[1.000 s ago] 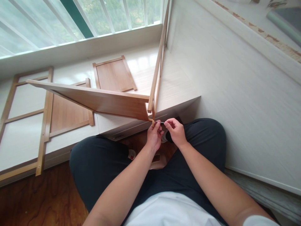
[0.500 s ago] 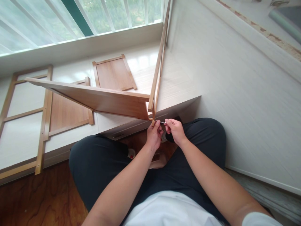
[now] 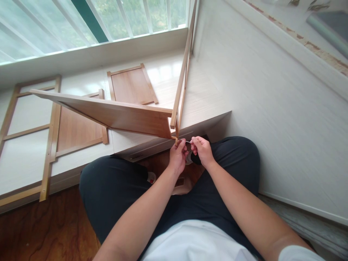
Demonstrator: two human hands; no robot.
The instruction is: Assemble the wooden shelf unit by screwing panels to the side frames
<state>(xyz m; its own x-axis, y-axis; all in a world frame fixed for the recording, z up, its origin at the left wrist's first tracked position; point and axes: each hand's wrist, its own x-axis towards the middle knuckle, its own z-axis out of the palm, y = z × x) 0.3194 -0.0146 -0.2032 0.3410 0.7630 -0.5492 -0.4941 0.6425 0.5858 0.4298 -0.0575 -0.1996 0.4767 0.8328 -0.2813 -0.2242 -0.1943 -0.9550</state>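
Note:
My left hand (image 3: 178,156) is closed around the low end of an upright wooden frame (image 3: 181,79), thumb and fingers pinching at its corner. A long brown wooden panel (image 3: 119,115) stands tilted on edge, its right end meeting that frame just above my left hand. My right hand (image 3: 201,149) pinches a thin metal rod (image 3: 187,141), perhaps a hex key or screwdriver shaft, whose far tip reaches the fingers of my left hand. What the tip touches is hidden by those fingers.
On the pale bench (image 3: 165,78) lie a smaller wooden panel (image 3: 132,85), another panel (image 3: 80,125) and a ladder-like wooden frame (image 3: 51,137) at left. A white side wall (image 3: 272,98) rises on the right. A barred window (image 3: 122,18) is behind the bench.
Both hands keep almost the same place and grip. The view shifts very slightly; the panel and frame stay where they were.

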